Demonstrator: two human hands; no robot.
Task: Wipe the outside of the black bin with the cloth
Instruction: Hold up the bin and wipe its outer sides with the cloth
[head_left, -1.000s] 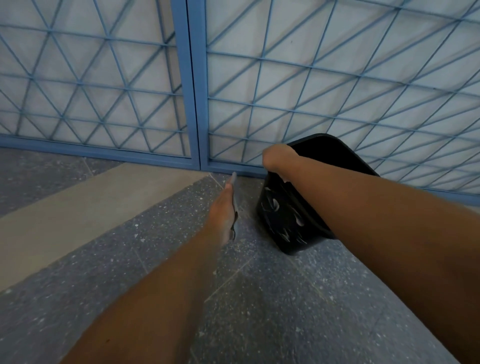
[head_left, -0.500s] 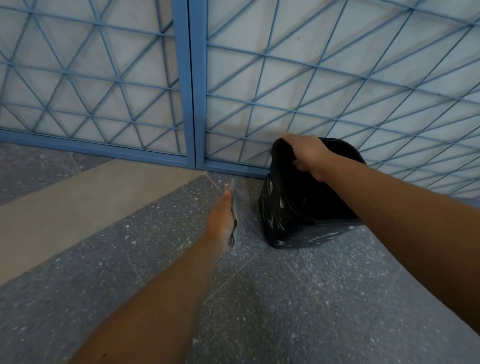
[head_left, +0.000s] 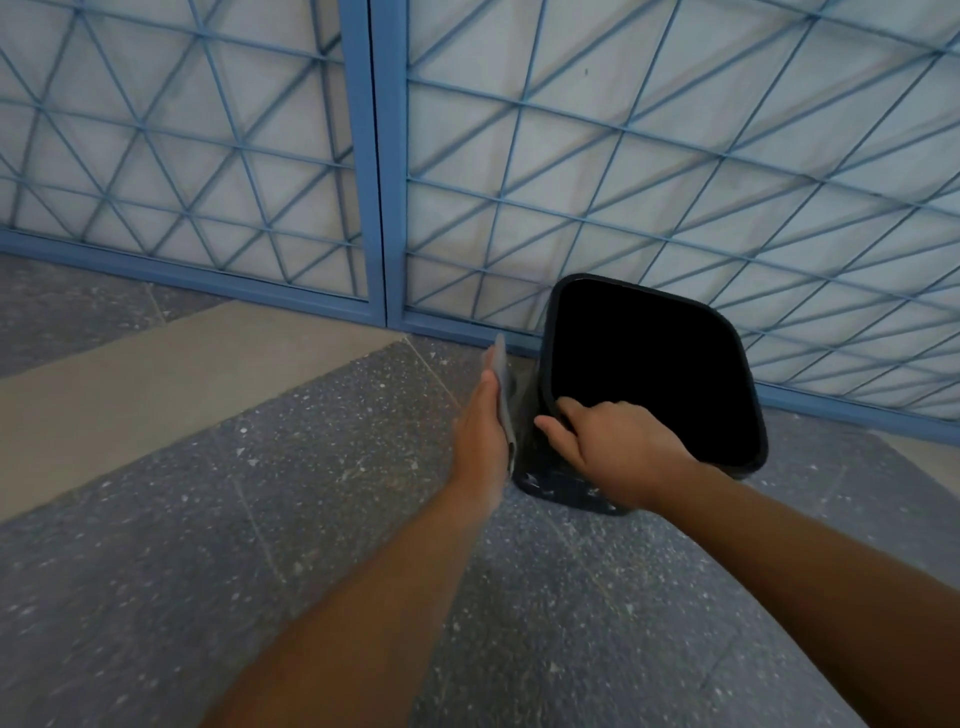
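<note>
A black bin (head_left: 737, 364) with a rounded square mouth stands on the floor, its open top facing me. My right hand (head_left: 613, 447) grips the near left corner of its rim, fingers curled over the edge. My left hand (head_left: 483, 431) is held flat and upright beside the bin's left wall, with a thin grey cloth (head_left: 503, 384) lying against its palm. The cloth sits between the hand and the bin's side; whether it touches the bin I cannot tell. The lower wall of the bin shows pale streaks.
A blue metal gate (head_left: 376, 171) with a diagonal lattice over white panels stands right behind the bin. The floor is dark speckled stone (head_left: 311, 519) with a beige band (head_left: 156, 374) running to the left.
The bin has come from tilted to upright with its mouth toward me. My right hand shifted from the far rim to the near left corner. My left hand moved closer to the bin's side.
</note>
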